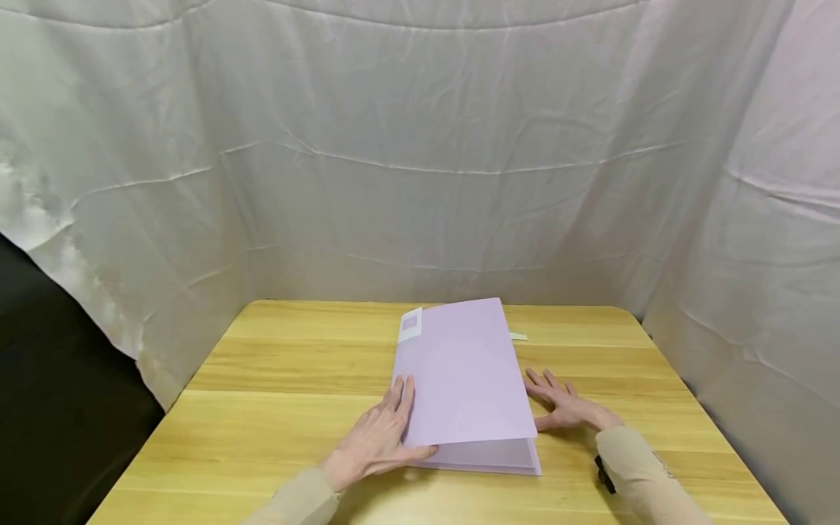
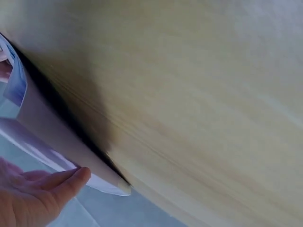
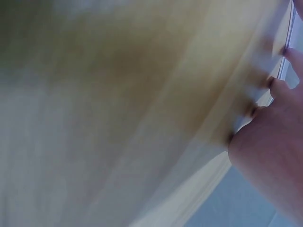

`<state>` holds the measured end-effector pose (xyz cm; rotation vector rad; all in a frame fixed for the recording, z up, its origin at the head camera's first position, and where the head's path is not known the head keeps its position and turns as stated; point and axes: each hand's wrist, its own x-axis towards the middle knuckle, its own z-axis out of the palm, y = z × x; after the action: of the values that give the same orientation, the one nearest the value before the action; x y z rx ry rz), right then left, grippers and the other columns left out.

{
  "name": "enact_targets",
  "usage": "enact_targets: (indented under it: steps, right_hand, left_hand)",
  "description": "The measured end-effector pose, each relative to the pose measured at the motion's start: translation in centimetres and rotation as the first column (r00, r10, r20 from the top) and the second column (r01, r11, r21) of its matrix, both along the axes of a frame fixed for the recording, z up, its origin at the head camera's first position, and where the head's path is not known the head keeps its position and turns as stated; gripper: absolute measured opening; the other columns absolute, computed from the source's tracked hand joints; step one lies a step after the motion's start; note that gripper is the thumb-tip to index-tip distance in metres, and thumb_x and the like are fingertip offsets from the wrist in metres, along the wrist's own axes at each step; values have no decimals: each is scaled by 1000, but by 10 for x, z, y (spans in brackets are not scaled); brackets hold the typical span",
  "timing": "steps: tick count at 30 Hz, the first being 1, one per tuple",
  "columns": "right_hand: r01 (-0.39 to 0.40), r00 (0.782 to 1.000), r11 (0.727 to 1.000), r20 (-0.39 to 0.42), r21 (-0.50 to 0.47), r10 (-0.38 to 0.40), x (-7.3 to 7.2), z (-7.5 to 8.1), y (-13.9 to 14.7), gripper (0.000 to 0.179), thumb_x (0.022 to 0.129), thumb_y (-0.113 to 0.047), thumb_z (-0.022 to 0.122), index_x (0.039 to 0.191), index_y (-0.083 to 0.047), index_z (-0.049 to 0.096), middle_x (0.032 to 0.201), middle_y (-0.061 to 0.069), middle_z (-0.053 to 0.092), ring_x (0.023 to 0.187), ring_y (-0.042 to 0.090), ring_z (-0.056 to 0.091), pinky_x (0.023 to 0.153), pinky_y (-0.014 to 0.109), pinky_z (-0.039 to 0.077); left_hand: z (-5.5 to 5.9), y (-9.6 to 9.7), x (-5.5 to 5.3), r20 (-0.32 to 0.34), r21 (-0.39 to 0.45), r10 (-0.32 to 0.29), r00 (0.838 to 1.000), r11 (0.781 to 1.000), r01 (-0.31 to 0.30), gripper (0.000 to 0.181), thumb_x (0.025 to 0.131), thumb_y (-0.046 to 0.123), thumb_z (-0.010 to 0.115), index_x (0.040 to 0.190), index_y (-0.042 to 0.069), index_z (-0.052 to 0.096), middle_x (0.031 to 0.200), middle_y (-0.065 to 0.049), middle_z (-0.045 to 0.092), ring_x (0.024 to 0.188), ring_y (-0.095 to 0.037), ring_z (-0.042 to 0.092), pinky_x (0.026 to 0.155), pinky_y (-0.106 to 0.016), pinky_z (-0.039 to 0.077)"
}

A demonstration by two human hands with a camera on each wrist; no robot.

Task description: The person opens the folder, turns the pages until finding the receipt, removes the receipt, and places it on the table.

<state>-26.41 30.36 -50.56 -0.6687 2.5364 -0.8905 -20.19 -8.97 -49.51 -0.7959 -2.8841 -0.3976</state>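
Two hands are busy with one lilac folder [image 1: 466, 372], which lies on the table [image 1: 275, 408] with wood showing to either side of it. As far as I can judge, the cover is nearly over: it hides most of the inside, yet the folder is not flat, and its near edge gapes. If this is a closing, only that last gap seems left; if an opening, it has barely begun. One glance cannot settle which

What the folder contains is harder to say. Through its near gap I make out lilac leaves [image 1: 485, 456], and close by the left wrist something bluish shows between the covers, whether paper or pockets I cannot tell. A white label [image 1: 411, 323] sits at the folder's far left corner, and a pale slip [image 1: 518, 336] pokes out past its right edge, tucked under or merely beside it, I can't say

The left hand [image 1: 377, 441] rests at the folder's near left corner, fingers straight and close together, thumb apart across the near edge. The right hand [image 1: 561, 405] is at the folder's right edge, fingers spread apart; nothing appears clamped in them
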Motion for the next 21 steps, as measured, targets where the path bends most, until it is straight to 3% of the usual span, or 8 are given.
enact_targets:
  steps: [9, 13, 21]
  right_hand:
    - [32, 999, 999, -25, 34, -32, 0, -1, -2, 93, 83, -36, 81, 153, 2, 34, 163, 34, 7, 146, 63, -8, 109, 82, -14]
    - [27, 999, 999, -24, 38, -26, 0, -1, -3, 93, 84, -36, 80, 155, 1, 32, 164, 35, 6, 146, 63, -8, 108, 83, -13]
    - [28, 1000, 998, -9, 48, -28, 0, 0, -4, 93, 85, -37, 79, 156, -3, 30, 165, 33, 4, 147, 63, -9, 108, 83, -13]
  left_hand:
    - [7, 5, 5, -18, 131, 56, 998, 990, -53, 119, 84, 77, 56, 160, -3, 11, 162, -29, 27, 110, -41, 68, 80, -44, 62]
    - [13, 8, 5, -65, 170, 75, 995, 983, -63, 118, 85, 76, 56, 159, -4, 12, 161, -28, 30, 99, -37, 71, 73, -42, 62]
    - [36, 9, 9, -100, 233, 79, 992, 971, -54, 115, 86, 70, 60, 160, -1, 8, 164, -24, 27, 115, -42, 66, 77, -49, 63]
